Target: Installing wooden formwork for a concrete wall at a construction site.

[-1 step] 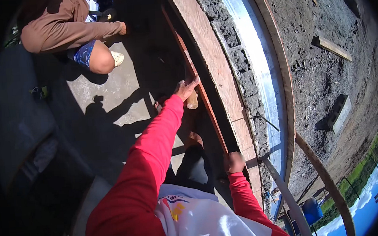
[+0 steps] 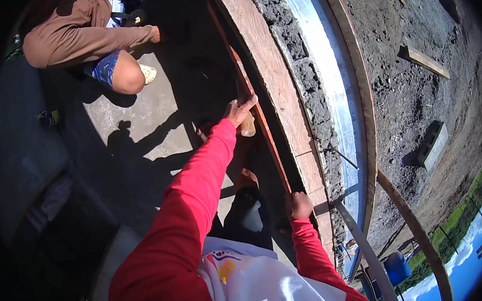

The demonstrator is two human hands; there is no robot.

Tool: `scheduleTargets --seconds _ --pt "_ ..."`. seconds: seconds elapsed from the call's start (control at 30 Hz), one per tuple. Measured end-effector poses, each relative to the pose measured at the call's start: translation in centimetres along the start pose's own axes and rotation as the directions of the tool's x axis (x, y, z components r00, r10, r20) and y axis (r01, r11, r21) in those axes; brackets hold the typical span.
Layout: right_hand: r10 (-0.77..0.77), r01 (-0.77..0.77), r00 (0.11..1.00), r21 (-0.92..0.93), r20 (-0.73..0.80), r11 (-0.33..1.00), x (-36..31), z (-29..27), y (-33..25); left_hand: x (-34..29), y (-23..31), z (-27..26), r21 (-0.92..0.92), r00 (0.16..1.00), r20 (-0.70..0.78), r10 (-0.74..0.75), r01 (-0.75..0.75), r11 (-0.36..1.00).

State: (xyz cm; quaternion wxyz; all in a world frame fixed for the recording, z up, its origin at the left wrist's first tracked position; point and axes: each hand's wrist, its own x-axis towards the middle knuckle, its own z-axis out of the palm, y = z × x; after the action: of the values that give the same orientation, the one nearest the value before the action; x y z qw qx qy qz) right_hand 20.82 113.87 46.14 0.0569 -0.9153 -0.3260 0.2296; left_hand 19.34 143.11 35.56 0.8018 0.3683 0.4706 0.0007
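Note:
A long, narrow reddish-brown board [image 2: 269, 137] runs beside the inner face of a plywood panel [image 2: 281, 87], with a dark gap between them. My left hand [image 2: 241, 111] is closed over the board's middle, its thumb across the edge. Under that hand a pale piece of wood with a blunt end [image 2: 248, 126] sticks out; whether the hand grips it too is unclear. At the board's near end my right hand [image 2: 299, 206] is closed around it, slightly blurred. Both my arms are in red sleeves.
Rough grey mortar [image 2: 308, 74] and a shiny metal sheet [image 2: 343, 100] lie beyond the plywood. Another person crouches at upper left, a knee [image 2: 128, 80] on show. Wooden poles [image 2: 417, 228] stand at lower right. Outside lie a plank [image 2: 426, 62] and a grey block [image 2: 434, 147].
My left hand and the middle of the board have shifted very slightly right, toward the plywood. My right hand keeps its place on the near end.

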Motion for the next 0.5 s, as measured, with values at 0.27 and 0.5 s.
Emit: scheduleTargets --seconds 0.27,0.5 --pt "0.34 -0.304 0.937 -0.297 0.076 0.905 4.7 2.4 -0.7 5.3 -3.0 0.3 0.315 0.973 -0.145 0.181 -0.128 0.941" --pt "0.262 -0.208 0.939 -0.236 0.225 0.949 8.0 -1.7 -3.8 6.6 -4.3 -0.5 0.556 0.941 -0.178 0.288 -0.145 0.818"
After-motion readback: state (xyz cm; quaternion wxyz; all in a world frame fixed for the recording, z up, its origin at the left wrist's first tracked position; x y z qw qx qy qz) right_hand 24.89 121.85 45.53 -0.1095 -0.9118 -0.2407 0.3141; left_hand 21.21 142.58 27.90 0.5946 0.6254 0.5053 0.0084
